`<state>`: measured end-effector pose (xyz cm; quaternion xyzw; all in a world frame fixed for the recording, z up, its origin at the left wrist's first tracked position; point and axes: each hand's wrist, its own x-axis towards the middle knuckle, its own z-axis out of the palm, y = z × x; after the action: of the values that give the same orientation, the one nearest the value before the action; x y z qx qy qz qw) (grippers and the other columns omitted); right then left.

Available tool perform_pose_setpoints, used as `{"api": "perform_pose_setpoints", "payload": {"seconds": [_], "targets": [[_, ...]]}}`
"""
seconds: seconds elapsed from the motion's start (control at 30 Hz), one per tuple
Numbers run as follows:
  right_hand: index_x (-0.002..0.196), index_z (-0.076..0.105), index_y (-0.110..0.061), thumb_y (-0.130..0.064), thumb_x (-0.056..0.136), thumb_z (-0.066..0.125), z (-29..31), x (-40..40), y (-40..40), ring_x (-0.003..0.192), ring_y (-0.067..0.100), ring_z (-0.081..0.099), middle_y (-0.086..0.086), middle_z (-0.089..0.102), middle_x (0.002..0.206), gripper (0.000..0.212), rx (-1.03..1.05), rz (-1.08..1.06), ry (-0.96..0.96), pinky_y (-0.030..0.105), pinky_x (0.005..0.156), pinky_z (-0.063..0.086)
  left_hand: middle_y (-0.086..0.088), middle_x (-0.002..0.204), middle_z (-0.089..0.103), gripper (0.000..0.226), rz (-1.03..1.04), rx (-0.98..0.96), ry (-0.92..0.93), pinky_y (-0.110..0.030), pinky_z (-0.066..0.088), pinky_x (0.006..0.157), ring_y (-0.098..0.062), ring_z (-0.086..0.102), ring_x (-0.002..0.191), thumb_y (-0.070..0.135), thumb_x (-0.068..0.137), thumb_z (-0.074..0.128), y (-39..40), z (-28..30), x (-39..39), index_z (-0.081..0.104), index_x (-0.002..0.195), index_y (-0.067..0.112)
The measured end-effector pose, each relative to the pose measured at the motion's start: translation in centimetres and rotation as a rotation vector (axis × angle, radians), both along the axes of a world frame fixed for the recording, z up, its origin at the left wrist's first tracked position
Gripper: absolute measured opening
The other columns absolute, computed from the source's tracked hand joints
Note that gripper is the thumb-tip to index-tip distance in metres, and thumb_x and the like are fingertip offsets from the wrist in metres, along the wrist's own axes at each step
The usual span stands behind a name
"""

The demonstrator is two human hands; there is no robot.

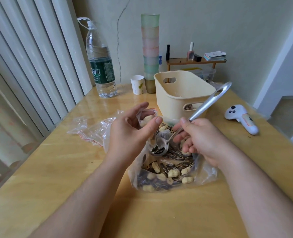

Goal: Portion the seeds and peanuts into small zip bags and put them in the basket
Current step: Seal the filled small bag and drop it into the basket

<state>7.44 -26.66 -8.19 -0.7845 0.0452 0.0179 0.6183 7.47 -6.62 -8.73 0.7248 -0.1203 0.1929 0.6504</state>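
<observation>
A big clear bag of striped sunflower seeds and peanuts (166, 170) lies open at the table's middle. My left hand (132, 133) pinches a small zip bag (146, 117) by its mouth above it; a peanut shows inside. My right hand (200, 136) grips a metal spoon (205, 105) by its handle, and the spoon's bowl, loaded with seeds, sits low beside the small bag. The cream plastic basket (180, 93) stands just behind the hands, with something visible through its front handle slot.
Spare zip bags (90, 131) lie left of the hands. At the back stand a large water bottle (101, 66), a paper cup (137, 84) and a tall stack of coloured cups (150, 54). A white controller (241, 119) lies right. A small shelf (196, 60) holds cosmetics.
</observation>
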Motion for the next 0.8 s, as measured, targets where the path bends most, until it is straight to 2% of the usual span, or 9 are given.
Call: {"api": "perform_pose_setpoints", "payload": {"seconds": [0.07, 0.13, 0.23, 0.33, 0.47, 0.53, 0.63, 0.7, 0.8], "targets": [[0.099, 0.07, -0.01, -0.043, 0.11, 0.046, -0.1, 0.1, -0.2, 0.044, 0.016, 0.05, 0.007, 0.072, 0.069, 0.043, -0.077, 0.001, 0.049, 0.024, 0.042, 0.036, 0.017, 0.094, 0.079, 0.061, 0.022, 0.023, 0.025, -0.02, 0.054, 0.073, -0.006, 0.068, 0.078, 0.042, 0.079, 0.085, 0.1, 0.1, 0.0, 0.068, 0.135, 0.025], [0.091, 0.072, -0.006, -0.048, 0.109, 0.045, -0.2, -0.1, -0.5, 0.04, 0.015, 0.047, 0.006, 0.069, 0.059, 0.054, -0.266, 0.009, 0.074, 0.024, 0.046, 0.037, 0.014, 0.08, 0.077, 0.058, 0.006, 0.057, 0.053, -0.024, 0.056, 0.069, -0.013, 0.062, 0.066, 0.044, 0.08, 0.086, 0.1, 0.2, 0.0, 0.069, 0.133, 0.028], [0.075, 0.071, -0.006, -0.053, 0.107, 0.047, -0.3, -0.4, -0.7, 0.035, 0.015, 0.043, 0.004, 0.064, 0.049, 0.063, -0.483, 0.066, 0.111, 0.027, 0.05, 0.037, 0.021, 0.068, 0.071, 0.049, -0.039, 0.106, 0.05, -0.009, 0.043, 0.057, 0.002, 0.055, 0.054, 0.026, 0.084, 0.087, -0.3, 0.0, -0.2, 0.068, 0.129, 0.02], [0.072, 0.068, -0.007, -0.054, 0.102, 0.058, -0.1, -0.6, -0.6, 0.039, 0.016, 0.04, 0.004, 0.059, 0.048, 0.056, -0.365, 0.102, 0.044, 0.026, 0.046, 0.034, 0.009, 0.089, 0.078, 0.06, -0.046, 0.138, 0.04, -0.008, 0.043, 0.058, 0.005, 0.058, 0.057, 0.029, 0.079, 0.09, -0.9, 0.0, -0.6, 0.066, 0.133, 0.02], [0.101, 0.071, -0.032, -0.037, 0.094, 0.07, 0.9, -1.0, 0.3, 0.055, 0.017, 0.052, 0.008, 0.066, 0.072, 0.009, -0.056, 0.164, -0.329, 0.032, 0.053, 0.045, 0.012, 0.09, 0.078, 0.073, 0.048, 0.236, 0.029, -0.013, 0.048, 0.065, 0.002, 0.064, 0.066, 0.05, 0.072, 0.091, -1.4, -0.4, -0.6, 0.063, 0.136, 0.033], [0.111, 0.069, -0.045, -0.039, 0.087, 0.072, 0.7, -1.2, 0.8, 0.065, 0.013, 0.055, 0.005, 0.063, 0.087, 0.025, -0.104, 0.227, -0.435, 0.031, 0.064, 0.048, 0.012, 0.086, 0.075, 0.07, 0.102, 0.286, 0.009, -0.012, 0.048, 0.069, -0.001, 0.066, 0.074, 0.05, 0.072, 0.089, -1.6, -0.5, -0.8, 0.062, 0.136, 0.036], [0.101, 0.073, -0.045, -0.037, 0.087, 0.077, -0.1, -1.3, 1.5, 0.079, 0.005, 0.059, -0.011, 0.059, 0.093, 0.016, -0.352, 0.175, -0.517, 0.022, 0.076, 0.048, 0.015, 0.088, 0.075, 0.071, 0.122, 0.305, 0.011, -0.009, 0.048, 0.074, 0.003, 0.068, 0.084, 0.044, 0.068, 0.084, -1.7, -0.7, -0.8, 0.062, 0.136, 0.039], [0.089, 0.075, -0.037, -0.034, 0.089, 0.075, -0.3, -1.2, 2.0, 0.086, 0.006, 0.061, -0.013, 0.061, 0.093, 0.004, -0.384, 0.136, -0.528, 0.021, 0.077, 0.047, 0.016, 0.084, 0.073, 0.069, 0.13, 0.336, -0.011, -0.012, 0.049, 0.071, 0.001, 0.066, 0.08, 0.044, 0.069, 0.083, -1.7, -0.8, -0.7, 0.062, 0.134, 0.04], [0.087, 0.072, -0.033, -0.026, 0.095, 0.072, 0.0, -1.0, 1.6, 0.085, 0.006, 0.064, -0.017, 0.063, 0.094, 0.01, -0.33, 0.091, -0.549, 0.025, 0.074, 0.049, 0.019, 0.07, 0.062, 0.07, 0.059, 0.286, -0.018, -0.018, 0.046, 0.062, -0.002, 0.056, 0.063, 0.044, 0.072, 0.092, -1.6, -0.9, -0.5, 0.063, 0.135, 0.035]]}}
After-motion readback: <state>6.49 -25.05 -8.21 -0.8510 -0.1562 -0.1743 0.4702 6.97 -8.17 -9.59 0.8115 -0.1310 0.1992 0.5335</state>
